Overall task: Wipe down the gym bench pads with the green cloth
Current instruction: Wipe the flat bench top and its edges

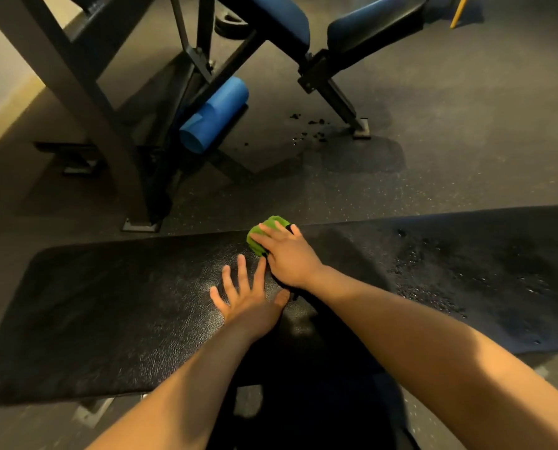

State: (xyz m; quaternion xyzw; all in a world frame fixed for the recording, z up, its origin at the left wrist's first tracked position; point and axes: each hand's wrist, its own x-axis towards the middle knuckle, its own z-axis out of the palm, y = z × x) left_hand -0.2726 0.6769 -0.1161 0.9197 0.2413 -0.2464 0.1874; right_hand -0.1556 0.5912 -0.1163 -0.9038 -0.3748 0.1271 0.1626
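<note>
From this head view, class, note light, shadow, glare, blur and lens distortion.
Head view: warm light strikes the right forearm; droplets glint at the right end of the bench pad; shadow darkens the pad's near middle; the machine frame upper left is blurred; wide-angle distortion bows the pad's edges; the green cloth in the right hand looks sharp.

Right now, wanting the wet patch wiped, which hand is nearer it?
Right. The right hand, on the green cloth, sits left of the wet patch; the left hand lies farther left.
</note>
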